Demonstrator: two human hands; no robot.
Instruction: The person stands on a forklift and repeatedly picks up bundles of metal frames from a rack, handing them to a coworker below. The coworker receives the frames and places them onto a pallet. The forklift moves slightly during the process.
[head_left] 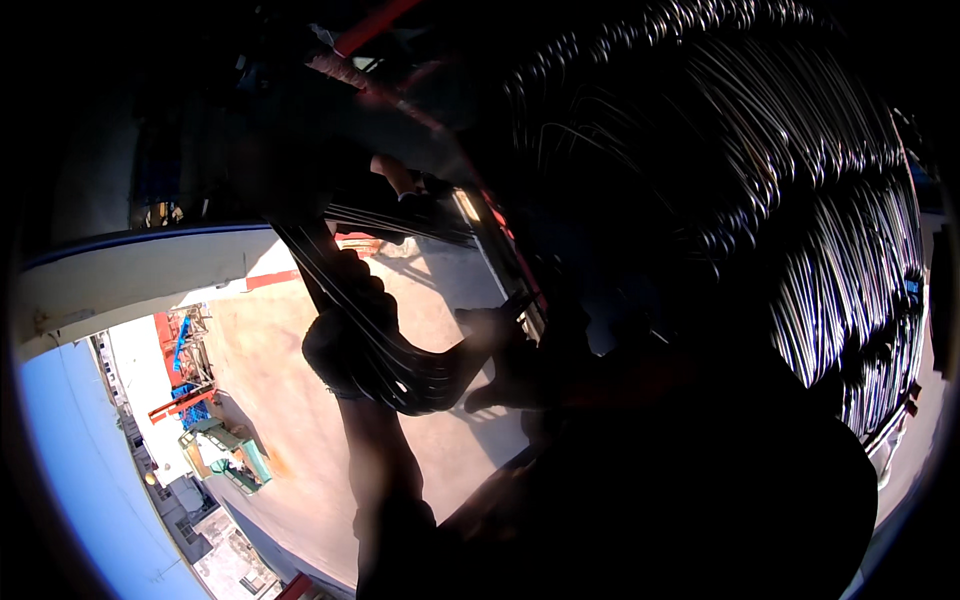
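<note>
A bundle of dark, glossy wires (352, 305) slants down through the middle of the view and curls up to the right at its lower end. My left hand (340, 350) is closed round this bundle, its knuckles outlined against the bright ground. My right hand (515, 365) is at the curled end, mostly a black silhouette. Its thumb and a finger stretch leftward, apart from each other; deep shadow hides whether its palm touches the wires. Farther up, a hand (393, 175), apparently another person's, is near more dark wires (400, 225).
Big stacked coils of shiny wire (840, 270) fill the right side. A red bar (375, 28) crosses the top. A pale beam (150, 280) runs along the left. Beyond it are blue and red metal frames (185, 380) and a green metal piece (240, 465) on sunlit ground.
</note>
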